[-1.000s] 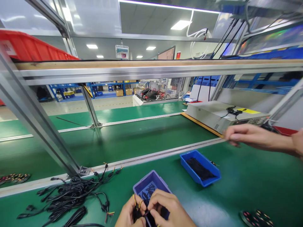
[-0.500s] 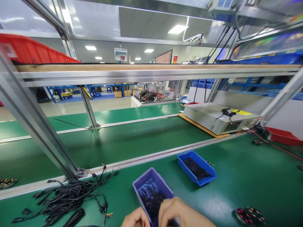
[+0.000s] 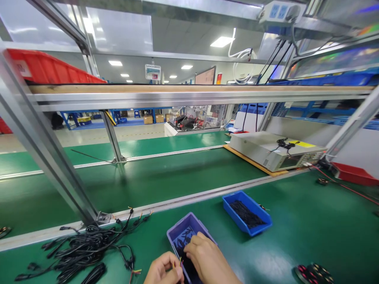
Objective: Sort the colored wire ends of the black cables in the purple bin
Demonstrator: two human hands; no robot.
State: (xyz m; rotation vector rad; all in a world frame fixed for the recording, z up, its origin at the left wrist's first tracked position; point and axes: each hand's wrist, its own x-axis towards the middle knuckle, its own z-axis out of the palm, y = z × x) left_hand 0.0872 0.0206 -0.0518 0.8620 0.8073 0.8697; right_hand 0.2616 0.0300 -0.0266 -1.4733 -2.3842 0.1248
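Now pinches coloured wires (image 3: 180,262) in the left hand (image 3: 166,269) by the purple bin (image 3: 192,219), holds the curled right hand (image 3: 206,256) at its opening, cannot tell whether gripping anything

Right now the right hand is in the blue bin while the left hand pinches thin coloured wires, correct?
The bin's colour is wrong: the head view shows the right hand in the purple bin. The left hand does pinch thin coloured wires.
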